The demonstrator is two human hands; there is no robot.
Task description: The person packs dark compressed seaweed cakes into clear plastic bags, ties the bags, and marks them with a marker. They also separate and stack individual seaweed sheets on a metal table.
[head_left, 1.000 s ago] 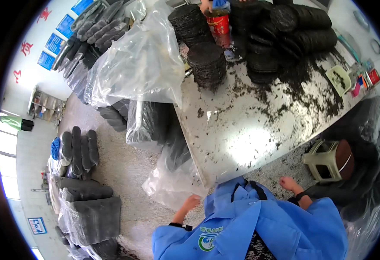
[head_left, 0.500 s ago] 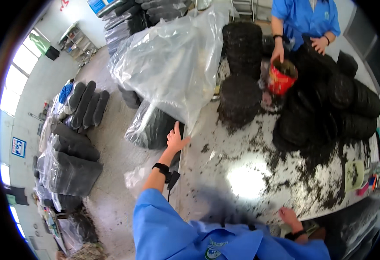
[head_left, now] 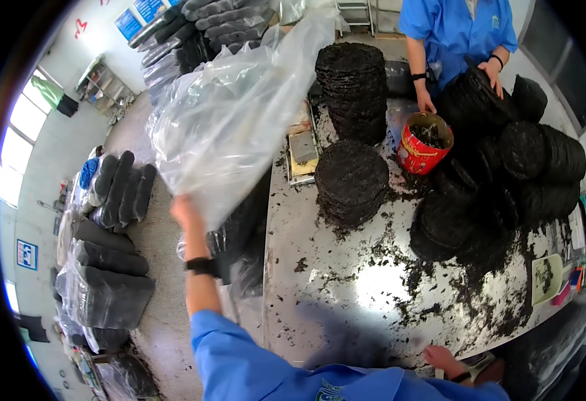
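A large clear plastic sheet point(head_left: 233, 120) hangs off the left side of the table, its lower corner by my left hand point(head_left: 187, 212). That hand, somewhat blurred, grips the edge of the sheet. My right hand point(head_left: 443, 359) is low at the table's near edge, apart from the stacks, its fingers partly hidden. Two stacks of dark, crumbly round discs stand on the white table point(head_left: 320, 267): a taller one point(head_left: 352, 90) behind and a shorter one point(head_left: 352, 180) in front.
Across the table, a co-worker in blue point(head_left: 460, 33) touches a red bucket point(head_left: 423, 144) and a heap of dark discs point(head_left: 467, 200). A small scale point(head_left: 303, 150) sits at the table's left edge. Dark bagged rolls point(head_left: 116, 287) lie at left; a pale green tray point(head_left: 547, 277) is at right.
My left hand has moved left and closed on the plastic sheet, drawing its lower corner left. The scale is now uncovered. The co-worker's other hand has shifted onto the discs.
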